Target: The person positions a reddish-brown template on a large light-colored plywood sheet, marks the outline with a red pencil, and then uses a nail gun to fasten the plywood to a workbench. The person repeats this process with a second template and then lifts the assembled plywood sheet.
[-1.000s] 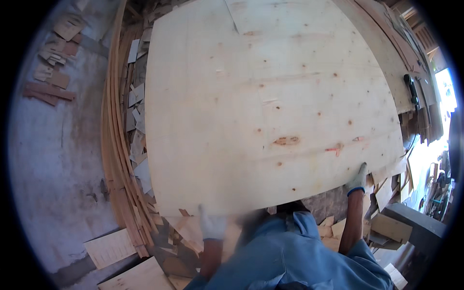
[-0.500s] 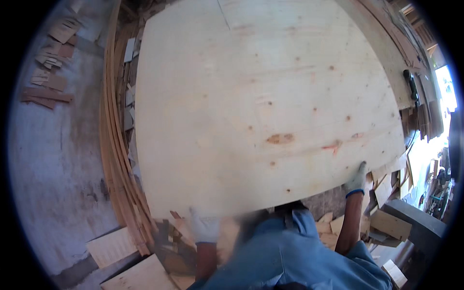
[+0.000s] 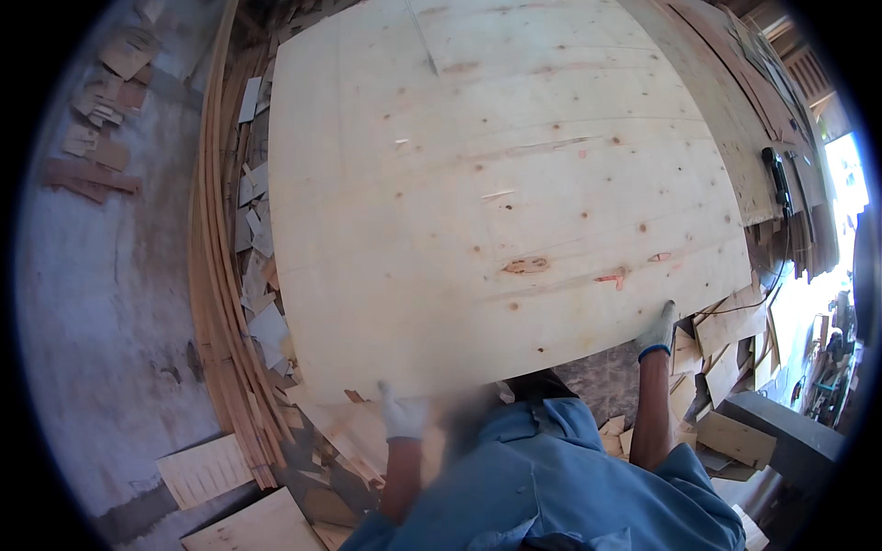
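Observation:
A large pale plywood sheet [image 3: 570,174] with knots and reddish marks stretches out in front of me. At its near edge, left of my body, my left hand [image 3: 402,419] in a white glove is closed on the sheet, thumb on top. My right hand [image 3: 656,332], in a white glove with a blue cuff, grips the same edge near the right corner, thumb also on top. The fingers of both hands are hidden beneath the wood. Two thin pale slivers lie on the sheet's face, and a long slit runs in from its far edge.
Long wooden strips [image 3: 213,275] run along the left beside a pale floor [image 3: 110,367]. Wood offcuts [image 3: 268,332] litter the ground on both sides. A black-handled tool [image 3: 778,179] with a cord rests by stacked boards at the right, and a grey beam [image 3: 781,427] stands nearer.
The sheet's near edge has shifted slightly forward and its right corner leftward. Both hands have moved with it, keeping their grip, and more offcuts show along its left side.

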A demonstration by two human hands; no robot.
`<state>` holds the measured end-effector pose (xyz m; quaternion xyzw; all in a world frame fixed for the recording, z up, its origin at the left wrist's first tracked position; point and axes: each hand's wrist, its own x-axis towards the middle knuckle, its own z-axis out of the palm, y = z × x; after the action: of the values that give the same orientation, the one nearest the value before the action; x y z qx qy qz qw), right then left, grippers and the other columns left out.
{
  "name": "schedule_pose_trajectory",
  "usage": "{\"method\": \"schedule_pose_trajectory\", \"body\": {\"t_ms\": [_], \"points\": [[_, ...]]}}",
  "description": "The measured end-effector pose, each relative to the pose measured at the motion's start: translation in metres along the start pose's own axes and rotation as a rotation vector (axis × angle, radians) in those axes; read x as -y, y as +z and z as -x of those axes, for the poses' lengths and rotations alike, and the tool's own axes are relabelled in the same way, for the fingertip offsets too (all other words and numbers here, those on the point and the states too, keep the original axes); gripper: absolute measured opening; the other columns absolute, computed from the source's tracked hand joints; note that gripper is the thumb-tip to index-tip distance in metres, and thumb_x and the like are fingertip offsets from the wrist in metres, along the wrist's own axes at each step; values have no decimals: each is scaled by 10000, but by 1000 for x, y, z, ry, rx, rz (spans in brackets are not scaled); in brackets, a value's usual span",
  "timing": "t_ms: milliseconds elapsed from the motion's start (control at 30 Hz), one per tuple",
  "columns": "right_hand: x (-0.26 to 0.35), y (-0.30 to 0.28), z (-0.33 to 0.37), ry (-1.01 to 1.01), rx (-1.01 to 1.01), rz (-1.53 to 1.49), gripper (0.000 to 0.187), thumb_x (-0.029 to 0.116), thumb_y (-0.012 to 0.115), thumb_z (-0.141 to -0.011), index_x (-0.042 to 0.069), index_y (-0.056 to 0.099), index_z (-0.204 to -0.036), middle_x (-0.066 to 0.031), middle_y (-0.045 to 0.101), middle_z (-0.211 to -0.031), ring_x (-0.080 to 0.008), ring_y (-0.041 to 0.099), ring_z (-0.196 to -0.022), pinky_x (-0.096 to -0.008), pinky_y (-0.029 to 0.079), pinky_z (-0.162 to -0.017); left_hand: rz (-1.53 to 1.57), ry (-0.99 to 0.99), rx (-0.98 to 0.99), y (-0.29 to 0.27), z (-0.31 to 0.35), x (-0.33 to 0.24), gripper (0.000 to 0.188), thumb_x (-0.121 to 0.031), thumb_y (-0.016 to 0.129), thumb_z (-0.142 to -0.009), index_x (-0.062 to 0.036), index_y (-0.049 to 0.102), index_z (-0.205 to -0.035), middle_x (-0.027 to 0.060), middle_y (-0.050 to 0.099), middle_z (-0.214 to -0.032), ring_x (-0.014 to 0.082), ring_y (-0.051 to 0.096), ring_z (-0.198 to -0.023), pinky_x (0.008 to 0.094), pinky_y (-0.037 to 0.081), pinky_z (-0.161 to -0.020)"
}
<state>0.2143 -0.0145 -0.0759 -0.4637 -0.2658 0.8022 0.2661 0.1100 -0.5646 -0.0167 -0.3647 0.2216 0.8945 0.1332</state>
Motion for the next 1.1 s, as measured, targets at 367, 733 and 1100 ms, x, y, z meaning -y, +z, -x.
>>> {"method": "schedule_pose_trajectory", "body": {"t_ms": [367, 733, 1100], "points": [[13, 13, 20, 35, -13, -21, 631, 536, 361, -1053, 109, 388, -1517, -107, 454, -1523, -338, 466, -1351, -508, 366, -1143, -96, 118, -62, 8, 10, -9, 365, -293, 544, -1018, -136, 528, -1347, 103, 570, -1369, 298, 523, -1290, 539, 401, -1113], [71, 75, 89, 33, -130, -51, 534, 426, 477, -1053, 100, 441, -1474, -106, 511, -1478, -332, 519, -1310, -507, 427, -1114, -126, 92, -95, 66, 71, -37, 363, -300, 527, -1025, -87, 531, -1319, 106, 574, -1326, 279, 531, -1259, 499, 423, -1094], [61, 55, 77, 54, -67, -100, 547, 436, 520, -1034, 106, 459, -1465, -106, 515, -1472, -337, 509, -1317, -507, 415, -1124, -231, 117, -85, 66, 65, -30, 404, -347, 535, -1034, -110, 513, -1360, 99, 566, -1345, 285, 534, -1252, 499, 427, -1081]]}}
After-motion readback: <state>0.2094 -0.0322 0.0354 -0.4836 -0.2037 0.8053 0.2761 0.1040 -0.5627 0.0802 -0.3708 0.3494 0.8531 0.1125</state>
